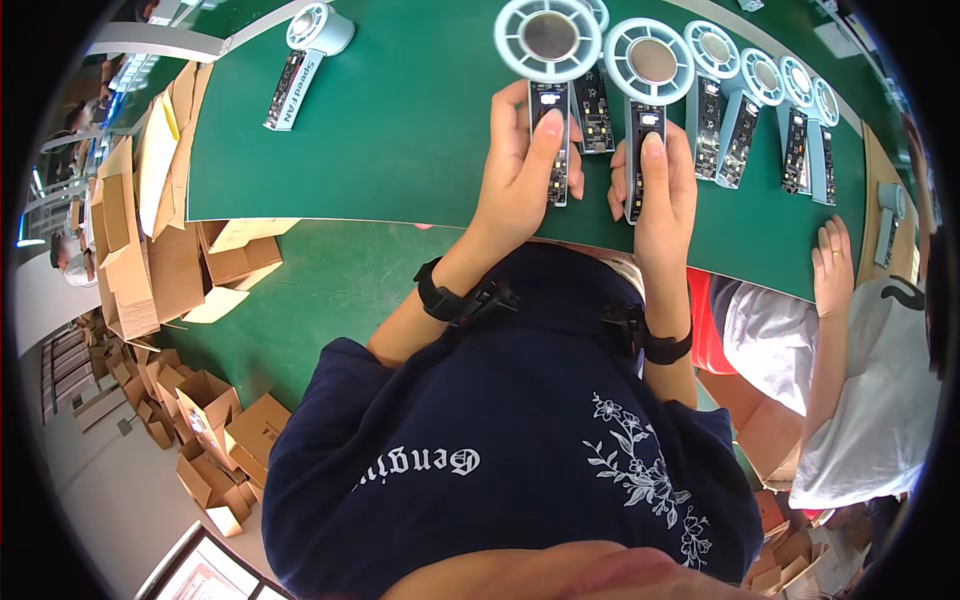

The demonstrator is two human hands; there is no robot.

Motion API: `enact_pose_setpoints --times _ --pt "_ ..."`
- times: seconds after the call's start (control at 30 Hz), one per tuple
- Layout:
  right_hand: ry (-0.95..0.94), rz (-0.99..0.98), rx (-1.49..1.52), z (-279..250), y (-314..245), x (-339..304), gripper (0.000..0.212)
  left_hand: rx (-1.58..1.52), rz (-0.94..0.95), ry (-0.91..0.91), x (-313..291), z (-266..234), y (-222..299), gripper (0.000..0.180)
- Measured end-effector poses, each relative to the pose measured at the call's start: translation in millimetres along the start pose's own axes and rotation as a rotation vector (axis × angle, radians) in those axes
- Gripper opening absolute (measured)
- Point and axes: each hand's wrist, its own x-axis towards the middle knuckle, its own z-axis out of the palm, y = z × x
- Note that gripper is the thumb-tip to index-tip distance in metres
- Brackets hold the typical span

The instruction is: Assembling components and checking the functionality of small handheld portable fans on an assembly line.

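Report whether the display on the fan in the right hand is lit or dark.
Lit: bright white marks show on the display of the fan, beyond the right hand's thumb.

The left grip (533, 150) holds a pale-blue, round-headed plastic fan (548, 92), the right grip (655, 175) a matching fan (645, 108), by the near edge of the green counter (400, 130).

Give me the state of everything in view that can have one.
Left hand, closed around a fan
Right hand, closed around another fan
Both held fans, displays lit, spinning unclear
Far-left fan, on table, circuit board exposed
Row of fans at right, on table, boards exposed
Large cardboard box, open
Co-worker's hand, at table edge
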Motion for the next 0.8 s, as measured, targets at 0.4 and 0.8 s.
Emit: enact_pose_setpoints --times 0.4,0.8 --pt "0.148 0.009 -0.217 -89.5 -77.8 -9.5 0.030 0.003 -0.458 -0.206 23.0 66.8 20.4 0.027" --pt "0.270 -0.042 -0.336 -90.3 -92.3 -20.9 0.026 -0.124 -0.588 0.019 37.5 72.7 11.9 0.027"
